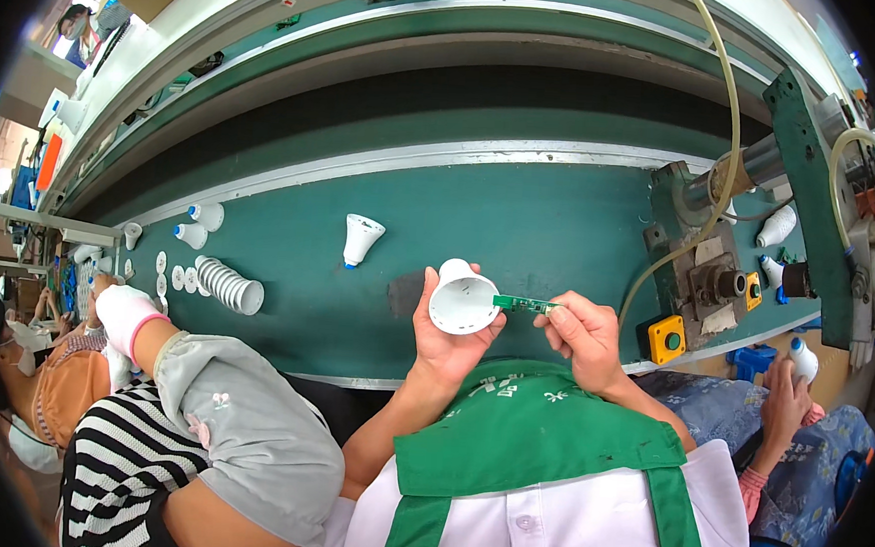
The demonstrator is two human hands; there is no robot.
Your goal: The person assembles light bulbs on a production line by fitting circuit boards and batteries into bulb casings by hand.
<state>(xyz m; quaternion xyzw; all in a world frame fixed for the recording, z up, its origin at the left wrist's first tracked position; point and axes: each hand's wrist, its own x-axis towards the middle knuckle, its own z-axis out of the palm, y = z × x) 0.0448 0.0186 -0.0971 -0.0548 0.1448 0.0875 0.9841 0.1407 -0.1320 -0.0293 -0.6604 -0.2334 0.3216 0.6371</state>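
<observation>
My left hand (443, 346) is wrapped round a white lamp housing (464, 297), a hollow cone whose wide mouth is turned up toward me. Between the thumb and fingers of my right hand (586, 335) is a narrow green circuit board (524, 304) with small parts on it. The board lies level, its left end at the right rim of the housing; whether it reaches inside I cannot tell. Beyond my hands, another white lamp housing (361, 239) with a blue end rests on the green bench.
To the left lie a row of nested white cups (228, 286), several white discs (179, 278) and housings with blue ends (206, 216). A press (704, 260) with a yellow button box (666, 340) stands at right. Co-workers sit on both sides; one sleeve (242, 432) is close by my left arm.
</observation>
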